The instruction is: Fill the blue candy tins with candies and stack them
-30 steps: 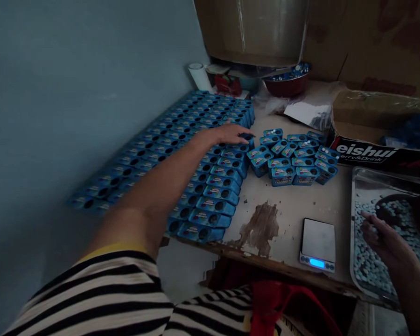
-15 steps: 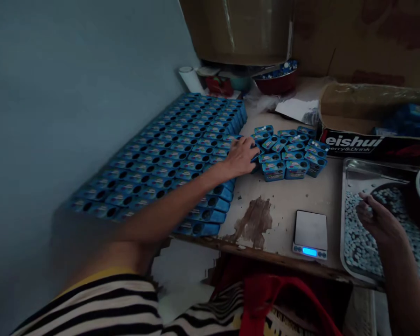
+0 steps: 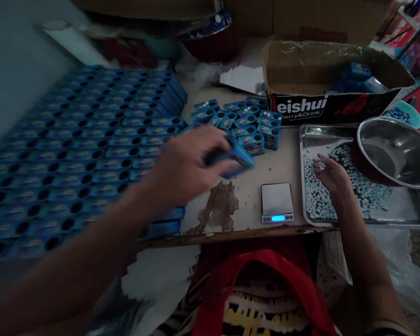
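My left hand [image 3: 196,163], blurred by motion, grips a small blue mint container [image 3: 238,158] above the table, between the rows and the scale. Beside that hand, on the left, stand dense rows of blue containers [image 3: 101,151], each with a dark round opening on top. A smaller cluster of the same containers [image 3: 251,140] stands behind the held one; a few have white tablets on top. My right hand [image 3: 332,177] is over the metal tray [image 3: 303,172] of pale blue tablets [image 3: 317,200], fingers curled together. Whatever those fingers hold is too small to tell.
A digital scale [image 3: 277,200] with a lit display sits near the front edge. A steel bowl [image 3: 395,149] rests on the tray's right part. Behind are an open cardboard box [image 3: 297,102] with blue packs and a dark red bowl [image 3: 213,44] of small blue-and-white pieces.
My left hand has come away from the cluster, toward me, with a blue container in it. The view has swung right, showing more of the tray and steel bowl. My right hand stays over the tablets.
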The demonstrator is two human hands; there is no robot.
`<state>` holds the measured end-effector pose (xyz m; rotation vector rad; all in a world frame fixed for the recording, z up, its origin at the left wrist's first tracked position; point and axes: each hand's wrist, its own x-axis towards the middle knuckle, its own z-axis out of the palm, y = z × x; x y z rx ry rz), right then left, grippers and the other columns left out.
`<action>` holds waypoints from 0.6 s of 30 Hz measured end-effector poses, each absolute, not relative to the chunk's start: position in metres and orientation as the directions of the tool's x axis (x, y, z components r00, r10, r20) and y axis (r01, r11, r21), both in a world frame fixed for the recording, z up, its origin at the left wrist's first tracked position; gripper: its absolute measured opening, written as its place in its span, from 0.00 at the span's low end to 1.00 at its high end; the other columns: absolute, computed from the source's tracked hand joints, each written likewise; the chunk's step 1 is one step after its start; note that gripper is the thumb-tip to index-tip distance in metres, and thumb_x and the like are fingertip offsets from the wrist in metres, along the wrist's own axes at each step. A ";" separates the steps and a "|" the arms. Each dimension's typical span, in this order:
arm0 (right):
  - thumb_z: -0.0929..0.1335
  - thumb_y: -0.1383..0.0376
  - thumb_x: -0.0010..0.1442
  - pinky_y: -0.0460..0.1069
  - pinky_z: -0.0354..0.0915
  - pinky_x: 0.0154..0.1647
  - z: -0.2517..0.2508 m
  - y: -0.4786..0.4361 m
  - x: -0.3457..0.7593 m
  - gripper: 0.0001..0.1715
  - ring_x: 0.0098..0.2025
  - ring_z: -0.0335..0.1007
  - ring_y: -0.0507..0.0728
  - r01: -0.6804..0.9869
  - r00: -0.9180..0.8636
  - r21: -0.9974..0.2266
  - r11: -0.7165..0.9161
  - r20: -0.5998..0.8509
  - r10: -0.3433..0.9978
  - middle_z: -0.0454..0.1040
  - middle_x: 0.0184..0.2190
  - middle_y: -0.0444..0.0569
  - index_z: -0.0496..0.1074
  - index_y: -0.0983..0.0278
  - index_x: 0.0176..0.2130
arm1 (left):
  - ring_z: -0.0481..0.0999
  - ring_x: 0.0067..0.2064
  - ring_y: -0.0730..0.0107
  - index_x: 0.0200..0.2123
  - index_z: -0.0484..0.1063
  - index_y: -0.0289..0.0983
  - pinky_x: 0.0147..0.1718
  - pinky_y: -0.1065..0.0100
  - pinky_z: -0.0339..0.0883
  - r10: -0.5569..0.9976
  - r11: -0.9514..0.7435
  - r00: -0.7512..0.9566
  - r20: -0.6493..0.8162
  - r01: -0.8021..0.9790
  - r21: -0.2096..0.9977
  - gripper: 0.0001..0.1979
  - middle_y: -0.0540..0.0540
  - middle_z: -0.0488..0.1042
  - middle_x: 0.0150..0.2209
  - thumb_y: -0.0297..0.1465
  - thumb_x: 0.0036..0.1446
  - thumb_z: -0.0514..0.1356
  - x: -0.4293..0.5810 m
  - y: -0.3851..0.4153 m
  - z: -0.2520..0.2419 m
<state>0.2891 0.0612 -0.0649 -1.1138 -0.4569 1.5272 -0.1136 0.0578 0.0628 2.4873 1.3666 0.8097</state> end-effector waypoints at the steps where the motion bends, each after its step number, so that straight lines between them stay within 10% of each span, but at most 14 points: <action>1: 0.78 0.76 0.52 0.37 0.73 0.27 -0.064 0.061 0.289 0.18 0.33 0.71 0.47 -0.566 0.087 -0.771 -0.291 -0.407 0.909 0.77 0.34 0.44 0.76 0.62 0.41 | 0.83 0.51 0.57 0.39 0.73 0.45 0.54 0.54 0.80 0.803 -0.593 0.517 0.296 0.647 0.479 0.09 0.50 0.82 0.48 0.42 0.70 0.62 -0.091 0.044 0.052; 7: 0.80 0.72 0.55 0.35 0.65 0.22 -0.060 0.053 0.288 0.18 0.28 0.65 0.45 -0.577 0.005 -0.740 -0.345 -0.426 0.905 0.77 0.34 0.43 0.76 0.61 0.43 | 0.84 0.51 0.55 0.44 0.76 0.42 0.52 0.56 0.82 0.660 -0.669 0.750 0.045 0.560 0.488 0.07 0.40 0.82 0.50 0.24 0.70 0.60 -0.009 0.004 -0.020; 12: 0.81 0.72 0.55 0.36 0.63 0.20 -0.061 0.049 0.284 0.17 0.26 0.63 0.45 -0.591 0.037 -0.727 -0.349 -0.457 0.888 0.75 0.31 0.42 0.77 0.61 0.41 | 0.82 0.61 0.55 0.57 0.77 0.45 0.62 0.55 0.78 0.658 -0.700 0.738 0.147 0.528 0.480 0.12 0.41 0.82 0.59 0.32 0.72 0.67 -0.026 0.004 -0.017; 18: 0.85 0.67 0.55 0.36 0.60 0.19 -0.068 0.050 0.288 0.22 0.24 0.61 0.44 -0.551 -0.021 -0.739 -0.387 -0.452 0.892 0.71 0.28 0.38 0.75 0.61 0.42 | 0.78 0.62 0.44 0.53 0.79 0.41 0.67 0.44 0.69 0.927 -0.316 0.254 0.277 0.926 0.209 0.14 0.39 0.83 0.56 0.42 0.72 0.65 -0.151 0.104 0.010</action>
